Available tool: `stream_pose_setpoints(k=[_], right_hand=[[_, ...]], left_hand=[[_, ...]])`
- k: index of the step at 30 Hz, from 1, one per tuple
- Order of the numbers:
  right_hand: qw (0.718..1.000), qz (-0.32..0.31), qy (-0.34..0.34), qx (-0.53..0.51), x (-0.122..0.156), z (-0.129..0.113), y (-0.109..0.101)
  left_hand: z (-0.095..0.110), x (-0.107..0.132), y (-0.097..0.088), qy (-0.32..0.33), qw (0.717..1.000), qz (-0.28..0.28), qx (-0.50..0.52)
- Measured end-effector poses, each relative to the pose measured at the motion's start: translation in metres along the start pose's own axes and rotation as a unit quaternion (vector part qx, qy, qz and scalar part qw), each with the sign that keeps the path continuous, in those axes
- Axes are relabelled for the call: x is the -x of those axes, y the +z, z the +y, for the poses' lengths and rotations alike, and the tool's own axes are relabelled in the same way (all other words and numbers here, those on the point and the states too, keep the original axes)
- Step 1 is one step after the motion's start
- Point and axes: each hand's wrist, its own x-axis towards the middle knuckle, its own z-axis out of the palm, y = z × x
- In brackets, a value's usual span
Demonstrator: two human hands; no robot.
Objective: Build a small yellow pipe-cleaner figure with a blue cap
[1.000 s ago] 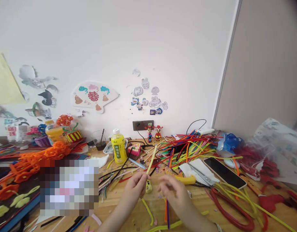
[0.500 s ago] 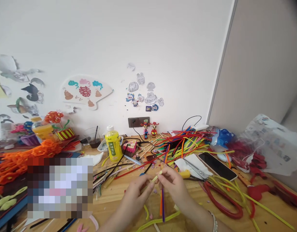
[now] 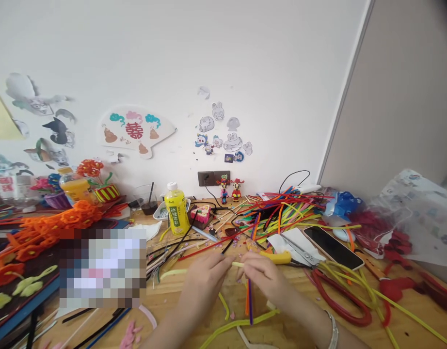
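In the middle of the head view, a short pale-yellow pipe cleaner [image 3: 238,264] spans the gap between my two hands. My left hand [image 3: 206,280] pinches one end, fingers bent and pressed together. Curled fingers of my right hand [image 3: 264,275] close on the other end. Below the right hand, orange and purple pipe cleaners [image 3: 250,308] show; whether that hand touches them I cannot tell. A longer yellow pipe cleaner [image 3: 232,325] lies on the wooden table [image 3: 183,310] under my wrists. Just beyond my right hand is a yellow-handled tool [image 3: 280,257].
Right of my hands lie scissors with red handles [image 3: 342,305] and a phone [image 3: 333,247]. A heap of coloured pipe cleaners [image 3: 281,213] sits by the wall. A yellow drink bottle [image 3: 176,211] stands behind my left hand. Orange pipe-cleaner flowers [image 3: 52,232] lie at left.
The view has shifted slightly, moving the scene right and a little up. My hands have turned more knuckles-up, with the pale-yellow pipe cleaner now lying nearly level between them.
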Motion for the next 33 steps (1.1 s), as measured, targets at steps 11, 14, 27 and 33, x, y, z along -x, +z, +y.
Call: stream_pose_setpoints(k=[11, 14, 27, 33], right_hand=[[0.914, -0.04, 0.212, -0.343, 0.001, 0.005, 0.002], [0.906, 0.017, 0.207, -0.368, 0.001, 0.005, 0.01], [0.978, 0.041, 0.111, -0.17, -0.002, 0.014, 0.014], [0.97, 0.013, 0.132, -0.205, -0.004, 0.007, 0.009]], left_hand=[[0.005, 0.001, 0.002, 0.028, 0.999, 0.012, 0.021], [0.01, 0.002, 0.004, 0.0, 1.0, 0.01, 0.011], [0.019, 0.002, 0.007, -0.052, 0.997, 0.011, -0.059], [0.023, 0.003, 0.004, -0.031, 0.996, 0.038, -0.076]])
